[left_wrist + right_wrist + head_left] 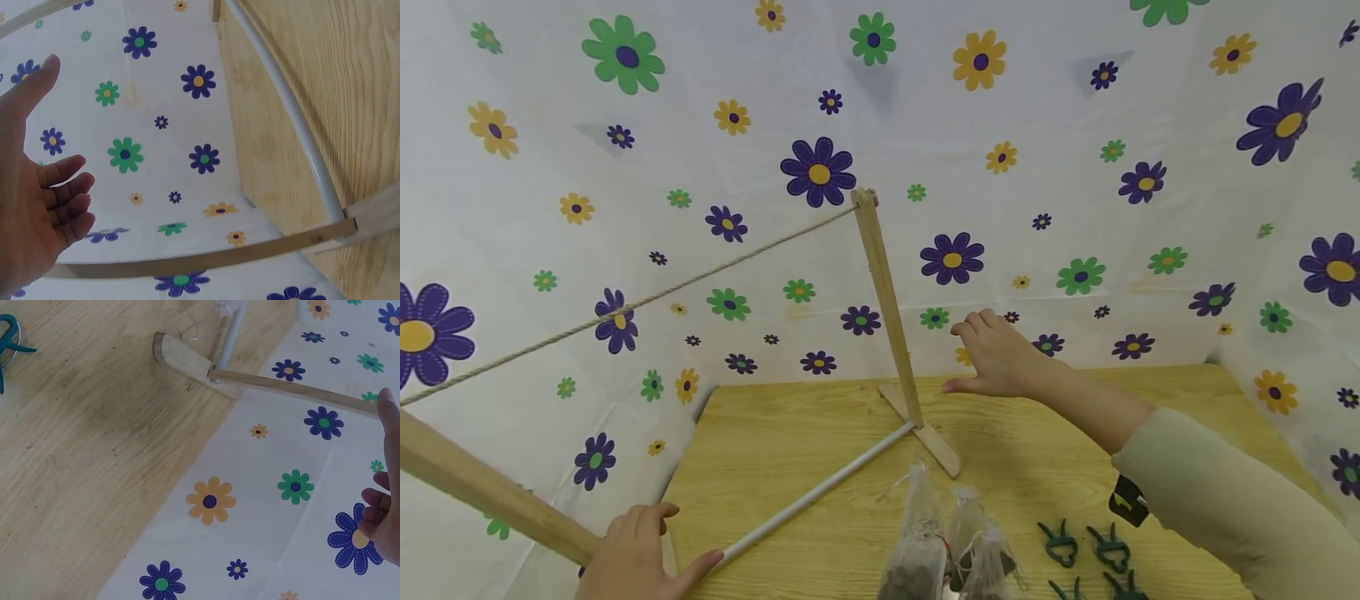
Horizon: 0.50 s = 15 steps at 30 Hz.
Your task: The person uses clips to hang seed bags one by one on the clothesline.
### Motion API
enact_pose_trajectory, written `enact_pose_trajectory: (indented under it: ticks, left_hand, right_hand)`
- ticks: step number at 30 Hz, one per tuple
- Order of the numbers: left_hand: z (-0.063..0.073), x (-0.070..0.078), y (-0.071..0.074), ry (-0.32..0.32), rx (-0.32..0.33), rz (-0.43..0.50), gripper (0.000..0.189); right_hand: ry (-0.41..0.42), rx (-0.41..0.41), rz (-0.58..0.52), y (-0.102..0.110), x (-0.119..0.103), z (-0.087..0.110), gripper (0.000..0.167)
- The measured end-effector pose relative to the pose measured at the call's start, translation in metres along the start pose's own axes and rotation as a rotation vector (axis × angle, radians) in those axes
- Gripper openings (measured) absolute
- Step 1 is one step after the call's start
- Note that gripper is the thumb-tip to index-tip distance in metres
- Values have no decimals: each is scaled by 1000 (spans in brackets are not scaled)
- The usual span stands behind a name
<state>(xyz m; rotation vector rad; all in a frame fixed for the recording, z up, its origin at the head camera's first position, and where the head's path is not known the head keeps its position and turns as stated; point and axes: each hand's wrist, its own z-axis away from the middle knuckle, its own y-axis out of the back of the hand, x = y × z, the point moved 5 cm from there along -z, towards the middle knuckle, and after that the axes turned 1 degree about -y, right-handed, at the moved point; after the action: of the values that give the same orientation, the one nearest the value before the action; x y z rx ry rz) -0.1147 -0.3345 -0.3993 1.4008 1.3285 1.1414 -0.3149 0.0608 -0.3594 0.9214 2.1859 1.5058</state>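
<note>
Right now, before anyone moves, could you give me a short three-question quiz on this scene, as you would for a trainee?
1. Multiple choice: what slopes down from the top of the far post? A) a chain B) a rope C) a ribbon
2. True or false: the right grip is holding the rope.
3. Fill in: from the head camera, the green clips lie to the ____ of the bags.

Key: 1. B. 2. False; it holds nothing. 3. Right.

Room between rope [737,261] and rod [820,491]; posts [889,308] bar both ends.
</note>
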Motion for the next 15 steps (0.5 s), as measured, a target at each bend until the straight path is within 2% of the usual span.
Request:
enact_pose_trajectory:
  ticks: [4, 6, 7, 11, 14, 15]
  left_hand:
    - [5, -20, -2, 98, -173, 7, 90]
    - [4, -27, -3, 121, -238, 14, 93]
    - [5, -29, -1, 131, -247, 15, 94]
    - [13, -37, 6, 206, -246, 5, 101]
    - [23, -37, 14, 203, -101, -17, 101]
    - [25, -37, 17, 183, -44, -19, 98]
  right_hand:
    - [-19, -35, -12, -5, -6, -14, 80]
    - [-18, -33, -8, -6, -8, -19, 78]
    - [-19, -29, -11, -6, -9, -21, 78]
    - [-8, -4, -36, -9, -11, -29, 75]
    - [1, 25, -56, -10, -13, -34, 73]
    - [5, 36, -60, -10, -13, -36, 73]
